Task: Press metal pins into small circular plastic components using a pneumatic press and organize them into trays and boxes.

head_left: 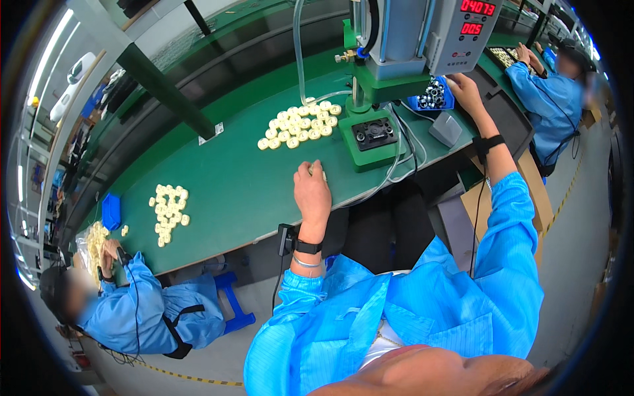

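We cannot make out what the right hand (466,91) touches — its fingers are hidden in the blue bin (436,96) of small dark parts, grip unclear. Our left hand (312,191) rests on the green tabletop (231,178), curled around a cream ring (318,169) — round, pale, mostly hidden beneath the fingers.

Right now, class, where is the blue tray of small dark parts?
In the head view, the blue tray sits upper right on the green table, beside the press base, with the right hand reaching into it.
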### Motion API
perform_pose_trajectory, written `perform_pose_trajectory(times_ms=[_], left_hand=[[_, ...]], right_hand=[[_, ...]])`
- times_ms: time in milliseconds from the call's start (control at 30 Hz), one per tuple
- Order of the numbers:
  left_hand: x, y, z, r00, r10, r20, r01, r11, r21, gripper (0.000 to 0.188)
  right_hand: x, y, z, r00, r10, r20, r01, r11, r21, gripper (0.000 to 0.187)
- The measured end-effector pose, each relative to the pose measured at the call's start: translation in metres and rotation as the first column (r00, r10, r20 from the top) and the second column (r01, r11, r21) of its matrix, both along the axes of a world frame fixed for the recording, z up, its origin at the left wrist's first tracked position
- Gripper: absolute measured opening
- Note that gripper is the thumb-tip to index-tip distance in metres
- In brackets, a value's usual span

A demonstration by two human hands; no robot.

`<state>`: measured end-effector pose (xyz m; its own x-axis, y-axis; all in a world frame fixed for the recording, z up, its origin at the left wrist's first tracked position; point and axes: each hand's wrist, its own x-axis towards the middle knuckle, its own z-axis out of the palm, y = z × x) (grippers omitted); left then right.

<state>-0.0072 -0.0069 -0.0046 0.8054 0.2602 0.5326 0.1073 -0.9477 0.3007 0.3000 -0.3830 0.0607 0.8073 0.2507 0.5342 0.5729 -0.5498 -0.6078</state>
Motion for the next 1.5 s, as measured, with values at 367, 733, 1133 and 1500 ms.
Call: perform_pose_trajectory(times_ms=[367,733,1133,1500], left_hand=[[-0.004,-0.003,-0.001,0.989,-0.145,0.035,0.148,0.981,-0.122,0.050],[-0.001,-0.005,-0.003,0.975,0.044,0.216,-0.028,0.997,-0.079,0.044],[-0.007,0.001,0.006,0.965,-0.023,0.261,0.186,0.764,-0.618,0.035],[0.050,-0.048,0.048,0.937,-0.257,0.237,0.349,0.738,-0.578,0.039]], right_hand=[[-0.047,0.042,-0.008,0.986,-0.066,0.150,0.119,0.917,-0.381,0.025],[-0.006,0.027,-0.040,0.985,-0.159,-0.071,0.161,0.987,0.021,0.023],[-0.048,0.027,-0.005,0.933,0.305,-0.194,-0.074,0.686,0.723,0.029],[-0.142,0.060,-0.007,0.704,0.666,-0.245,-0.038,0.381,0.924,0.026]])
